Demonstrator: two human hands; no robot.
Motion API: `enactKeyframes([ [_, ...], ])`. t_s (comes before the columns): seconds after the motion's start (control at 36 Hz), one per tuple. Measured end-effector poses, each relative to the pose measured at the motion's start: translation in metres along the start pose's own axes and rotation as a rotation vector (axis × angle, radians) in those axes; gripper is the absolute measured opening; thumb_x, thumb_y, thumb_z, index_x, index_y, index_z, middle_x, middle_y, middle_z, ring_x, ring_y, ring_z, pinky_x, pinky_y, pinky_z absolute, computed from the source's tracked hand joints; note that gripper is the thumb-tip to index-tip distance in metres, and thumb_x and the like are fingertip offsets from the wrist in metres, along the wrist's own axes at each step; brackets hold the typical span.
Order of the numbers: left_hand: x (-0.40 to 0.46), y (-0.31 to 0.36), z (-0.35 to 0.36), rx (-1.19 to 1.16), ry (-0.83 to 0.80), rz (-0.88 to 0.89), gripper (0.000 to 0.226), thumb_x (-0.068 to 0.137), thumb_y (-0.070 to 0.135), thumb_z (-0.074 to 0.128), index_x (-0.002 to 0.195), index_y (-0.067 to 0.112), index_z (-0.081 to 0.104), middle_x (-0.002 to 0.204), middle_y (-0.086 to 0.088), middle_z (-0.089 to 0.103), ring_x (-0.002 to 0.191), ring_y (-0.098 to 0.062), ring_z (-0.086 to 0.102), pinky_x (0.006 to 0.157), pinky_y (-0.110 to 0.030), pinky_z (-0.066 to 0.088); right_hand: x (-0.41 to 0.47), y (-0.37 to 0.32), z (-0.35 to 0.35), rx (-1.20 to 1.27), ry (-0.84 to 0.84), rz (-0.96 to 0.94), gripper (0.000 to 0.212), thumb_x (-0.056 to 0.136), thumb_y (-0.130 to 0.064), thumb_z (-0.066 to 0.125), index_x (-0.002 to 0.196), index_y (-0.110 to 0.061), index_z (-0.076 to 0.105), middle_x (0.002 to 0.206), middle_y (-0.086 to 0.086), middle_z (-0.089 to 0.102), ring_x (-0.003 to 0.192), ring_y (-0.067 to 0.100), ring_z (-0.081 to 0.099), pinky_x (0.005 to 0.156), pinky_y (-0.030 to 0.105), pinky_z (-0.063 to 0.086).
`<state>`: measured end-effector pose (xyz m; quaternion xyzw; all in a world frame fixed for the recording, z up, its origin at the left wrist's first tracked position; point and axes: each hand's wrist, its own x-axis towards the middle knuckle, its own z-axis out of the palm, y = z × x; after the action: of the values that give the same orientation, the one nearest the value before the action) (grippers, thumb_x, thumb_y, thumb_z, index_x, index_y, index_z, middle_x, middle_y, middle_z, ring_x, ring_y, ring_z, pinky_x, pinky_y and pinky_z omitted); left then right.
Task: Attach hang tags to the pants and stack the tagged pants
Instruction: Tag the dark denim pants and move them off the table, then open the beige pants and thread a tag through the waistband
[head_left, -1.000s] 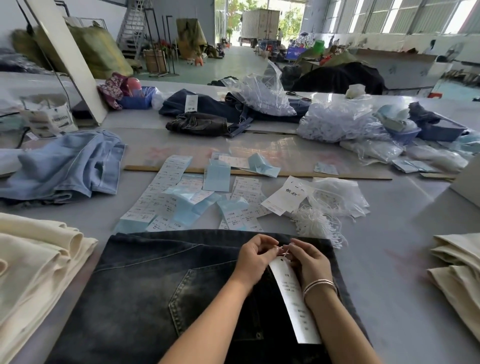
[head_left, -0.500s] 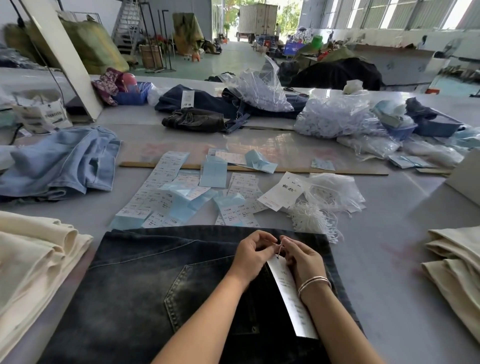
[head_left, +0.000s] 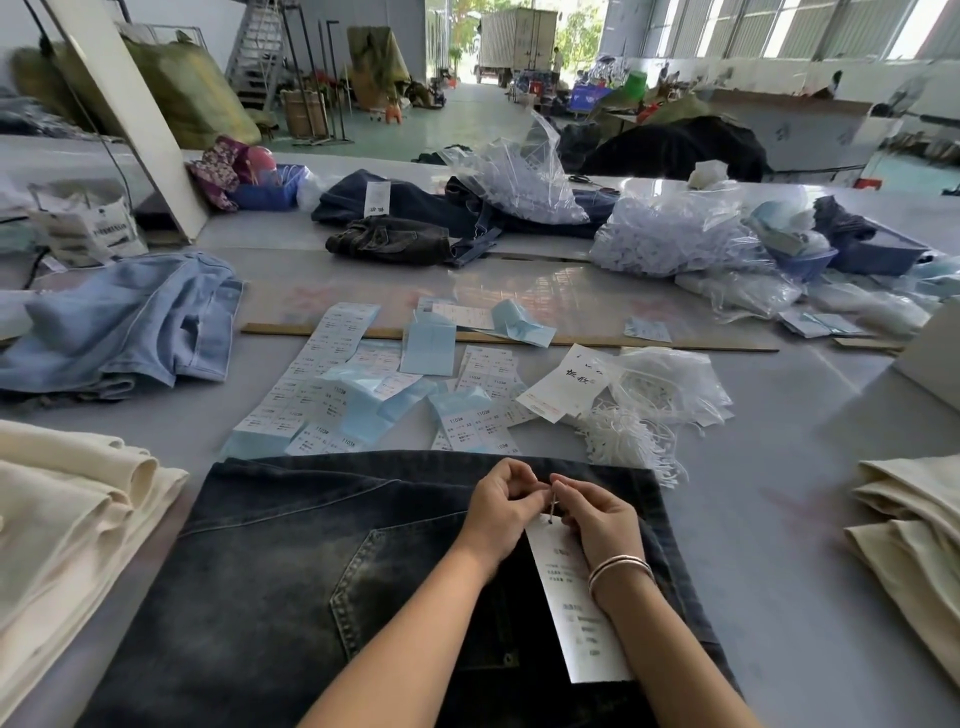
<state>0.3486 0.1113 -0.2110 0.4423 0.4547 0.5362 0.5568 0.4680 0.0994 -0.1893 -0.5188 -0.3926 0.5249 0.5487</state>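
Observation:
Dark washed denim pants (head_left: 291, 582) lie flat on the table in front of me, waistband away from me. A long white hang tag (head_left: 576, 613) rests on them, its hole end near the waistband. My left hand (head_left: 501, 506) and my right hand (head_left: 597, 514) meet just above the tag, fingertips pinching the thin white tag string (head_left: 553, 501) at the waistband. Loose white strings (head_left: 628, 441) lie in a heap beyond the pants, beside more white hang tags (head_left: 563, 387).
Cream pants are stacked at the left (head_left: 67, 525) and at the right (head_left: 914, 525). Light blue jeans (head_left: 124, 322) lie far left. Sticker sheets and pale blue papers (head_left: 363, 384) spread ahead. A wooden ruler (head_left: 675, 344), plastic bags (head_left: 680, 239) and dark jeans (head_left: 389, 239) lie farther back.
Both hands stay at the waistband working the string with small finger movements. The tag has shifted only slightly.

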Motion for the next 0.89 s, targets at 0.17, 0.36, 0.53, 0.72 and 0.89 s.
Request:
enactKeyframes([
  [0.17,-0.001,0.002,-0.005,0.031,0.017,-0.044,0.027,0.083,-0.006,0.066,0.083,0.014,0.048,0.078,-0.006,0.071,0.072,-0.014,0.067,0.069,-0.022,0.051,-0.001,0.002,0.003,-0.089,-0.031,-0.054,0.011,0.084,0.000,0.066,0.086,-0.007,0.074,0.064,-0.003,0.070,0.052,-0.002,0.057,0.053,0.010,0.044],
  [0.36,-0.010,0.011,0.000,0.098,-0.009,-0.058,0.023,0.085,0.007,0.071,0.100,0.018,0.057,0.101,0.004,0.072,0.097,-0.005,0.067,0.086,-0.022,0.053,-0.002,0.005,-0.004,-0.046,0.016,-0.089,0.016,0.085,0.005,0.061,0.084,-0.008,0.071,0.059,-0.003,0.066,0.050,0.001,0.055,0.050,0.013,0.044],
  [0.53,-0.040,0.039,-0.045,0.369,0.154,0.085,0.022,0.088,0.014,0.067,0.103,0.029,0.063,0.106,0.014,0.066,0.108,-0.003,0.061,0.088,-0.014,0.048,0.008,0.007,-0.011,0.198,0.140,-0.002,0.030,0.088,0.014,0.045,0.084,-0.007,0.066,0.050,-0.002,0.055,0.044,0.006,0.047,0.045,0.014,0.041],
  [0.72,-0.094,0.059,-0.200,1.178,0.825,-0.304,0.059,0.084,0.026,0.067,0.136,0.008,0.046,0.145,-0.018,0.038,0.130,-0.038,0.038,0.104,-0.050,0.036,0.009,0.012,-0.008,0.153,0.102,-0.017,0.031,0.089,0.012,0.043,0.080,-0.007,0.066,0.050,-0.004,0.056,0.043,0.004,0.047,0.044,0.013,0.041],
  [0.89,-0.134,0.056,-0.266,1.028,0.751,-0.583,0.074,0.082,0.028,0.072,0.135,-0.008,0.037,0.135,-0.030,0.048,0.122,-0.044,0.048,0.099,-0.043,0.040,0.004,0.008,-0.005,0.046,0.062,-0.023,0.031,0.089,0.012,0.046,0.078,-0.009,0.067,0.051,-0.005,0.058,0.042,0.002,0.047,0.044,0.011,0.041],
])
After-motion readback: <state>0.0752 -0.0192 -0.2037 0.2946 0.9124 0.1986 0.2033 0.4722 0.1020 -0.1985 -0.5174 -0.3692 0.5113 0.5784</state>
